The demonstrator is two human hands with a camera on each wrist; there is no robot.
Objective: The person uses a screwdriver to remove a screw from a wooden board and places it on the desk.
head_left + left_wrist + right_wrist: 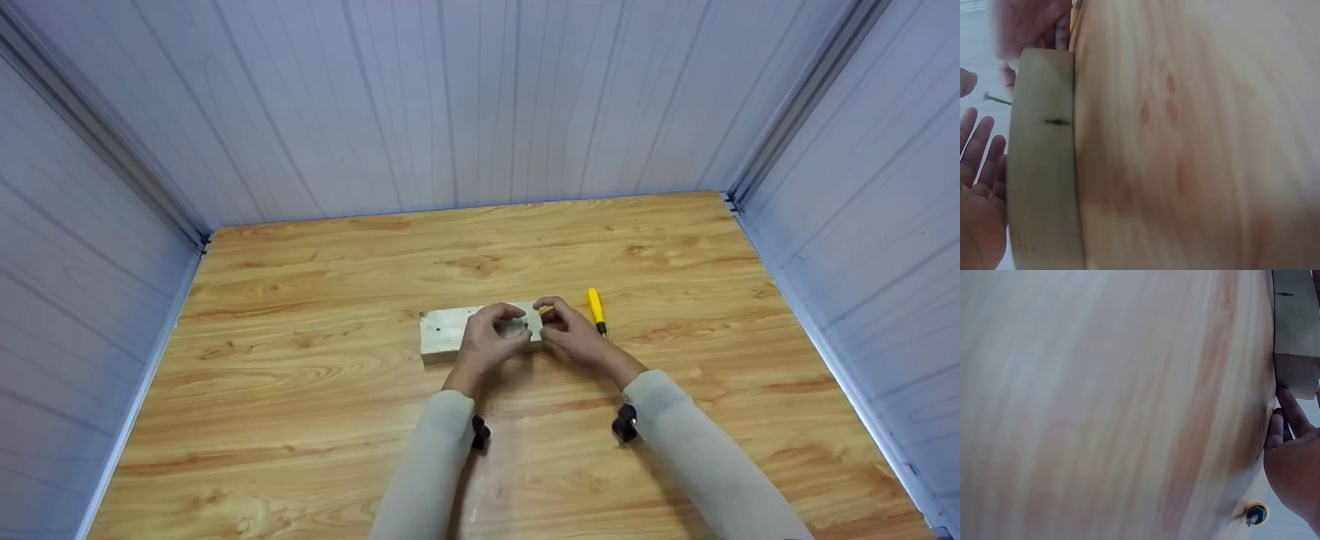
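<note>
A pale wooden block (442, 334) lies lengthwise across the table, and a small screw (997, 100) sticks up at a tilt from its top face near the right end. My left hand (491, 339) arches over the block, thumb and fingers apart, with the screw clear of its fingertips in the left wrist view. At the block's right end is my right hand (576, 335), its thumb and index finger spread and holding nothing. In the right wrist view its fingertips (1289, 402) are right at the end face.
Just right of the right hand lies a screwdriver (595, 306) with a yellow and black handle; its cross tip shows in the right wrist view. The wood-grain table (315, 420) is bounded by white panel walls (480, 105) at the back and both sides.
</note>
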